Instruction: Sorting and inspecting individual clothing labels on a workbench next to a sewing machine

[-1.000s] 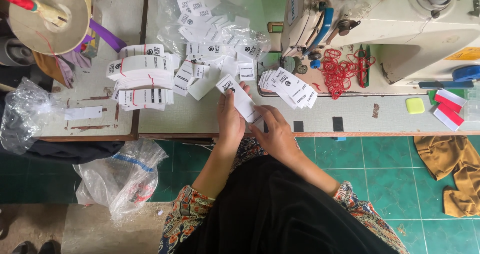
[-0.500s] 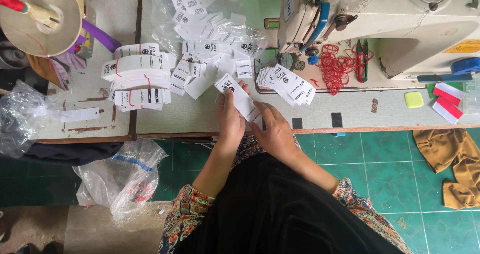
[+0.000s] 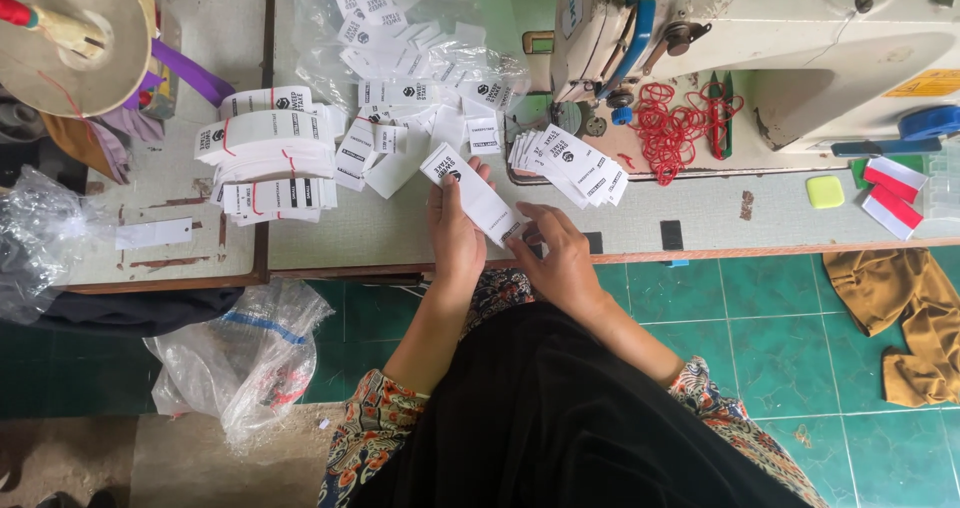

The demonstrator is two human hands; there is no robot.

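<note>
Gripping a small stack of white printed fabric labels at the table edge, the left hand is holding it while the right hand is pinching its lower end. Red-banded white label bundles are lying finished; loose white labels are waiting.

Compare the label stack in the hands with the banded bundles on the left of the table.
The held stack is off the table, gripped by the left hand with the right hand at its lower end; the banded bundles lie on the table. The held stack is slim with no band visible; the bundles are thicker, with red bands. Both are white labels with black print.
</note>
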